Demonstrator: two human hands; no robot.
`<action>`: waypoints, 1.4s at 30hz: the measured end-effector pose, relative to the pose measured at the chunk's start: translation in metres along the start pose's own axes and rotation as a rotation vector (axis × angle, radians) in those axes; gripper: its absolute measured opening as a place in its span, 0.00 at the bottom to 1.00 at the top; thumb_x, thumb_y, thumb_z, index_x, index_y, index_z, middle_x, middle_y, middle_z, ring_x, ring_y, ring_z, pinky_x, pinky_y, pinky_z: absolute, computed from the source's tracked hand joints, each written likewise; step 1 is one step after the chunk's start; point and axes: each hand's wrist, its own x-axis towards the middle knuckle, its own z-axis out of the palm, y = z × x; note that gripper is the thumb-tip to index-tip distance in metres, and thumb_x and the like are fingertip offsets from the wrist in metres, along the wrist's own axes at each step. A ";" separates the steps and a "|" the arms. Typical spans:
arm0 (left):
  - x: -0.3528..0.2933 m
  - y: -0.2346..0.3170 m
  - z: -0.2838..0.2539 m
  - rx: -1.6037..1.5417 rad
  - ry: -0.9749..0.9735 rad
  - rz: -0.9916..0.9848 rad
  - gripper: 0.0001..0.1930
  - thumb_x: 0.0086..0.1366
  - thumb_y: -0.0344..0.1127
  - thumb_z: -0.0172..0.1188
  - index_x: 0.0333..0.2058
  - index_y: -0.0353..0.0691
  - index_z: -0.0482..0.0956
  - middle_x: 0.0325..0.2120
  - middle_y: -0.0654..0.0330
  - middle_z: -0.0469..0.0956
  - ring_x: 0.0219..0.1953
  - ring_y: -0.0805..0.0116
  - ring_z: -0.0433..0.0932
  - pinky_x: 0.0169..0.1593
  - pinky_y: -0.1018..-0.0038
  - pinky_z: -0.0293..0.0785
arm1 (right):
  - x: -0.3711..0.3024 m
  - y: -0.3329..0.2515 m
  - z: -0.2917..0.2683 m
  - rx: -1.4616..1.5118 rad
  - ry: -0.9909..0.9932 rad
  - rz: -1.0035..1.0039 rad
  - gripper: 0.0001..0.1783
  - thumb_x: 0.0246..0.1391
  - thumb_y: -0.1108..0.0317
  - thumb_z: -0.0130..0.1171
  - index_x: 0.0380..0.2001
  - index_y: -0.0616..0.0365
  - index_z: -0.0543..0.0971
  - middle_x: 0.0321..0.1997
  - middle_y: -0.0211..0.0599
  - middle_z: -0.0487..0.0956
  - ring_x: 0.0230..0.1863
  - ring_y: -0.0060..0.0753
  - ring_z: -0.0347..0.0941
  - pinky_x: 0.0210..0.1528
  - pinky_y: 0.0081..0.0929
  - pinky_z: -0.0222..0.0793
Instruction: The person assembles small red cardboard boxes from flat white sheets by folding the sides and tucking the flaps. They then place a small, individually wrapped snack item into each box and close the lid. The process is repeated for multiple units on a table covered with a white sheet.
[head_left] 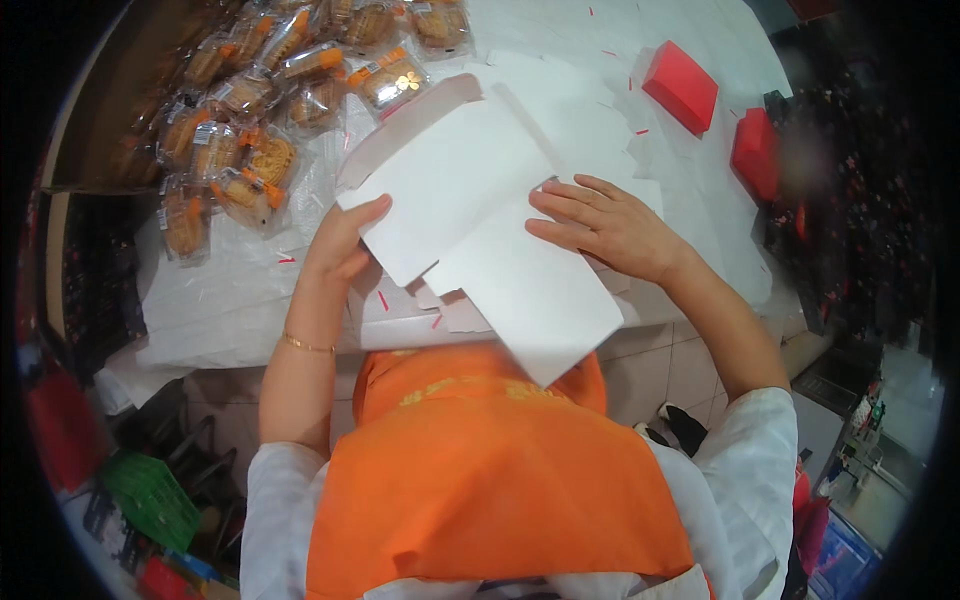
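Note:
A white cardboard box blank (470,190), partly folded, lies at a slant across the near part of the table. One side flap stands raised along its far left edge, and a long panel reaches toward me past the table's front edge. My left hand (350,235) grips the left corner, thumb on top and the other fingers largely hidden beneath. On the right side, my right hand (610,225) rests with its fingers stretched out over a fold of the cardboard. Its thumb is hidden from view.
Several clear-wrapped pastries (245,95) are heaped at the far left, beside a brown carton (95,120). Two red boxes (682,87) sit at the far right. Small red paper scraps dot the white-covered table (240,310). A green crate (150,497) stands low at the left.

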 end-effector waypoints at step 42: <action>-0.014 -0.063 0.098 1.341 0.124 0.363 0.20 0.56 0.33 0.70 0.42 0.35 0.71 0.26 0.51 0.78 0.29 0.49 0.78 0.36 0.59 0.74 | 0.024 0.004 0.029 0.850 -0.088 0.988 0.24 0.44 0.62 0.72 0.45 0.62 0.81 0.35 0.49 0.84 0.36 0.51 0.80 0.42 0.37 0.76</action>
